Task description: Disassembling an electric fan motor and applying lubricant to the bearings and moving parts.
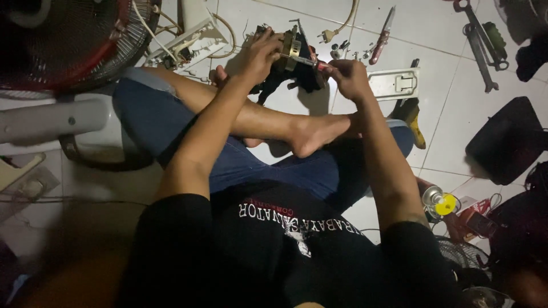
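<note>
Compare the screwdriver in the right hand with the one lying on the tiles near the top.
The held screwdriver lies nearly level, gripped by the right hand with its tip against the motor that the left hand steadies. The loose screwdriver lies steeply slanted on the floor, untouched. Both have reddish handles.

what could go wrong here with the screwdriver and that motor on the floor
The screwdriver in the right hand points toward the left hand steadying the motor; a slip could jab it. Small screws lie loose on the tile floor and could scatter. The bare foot sits close below the work.
</note>
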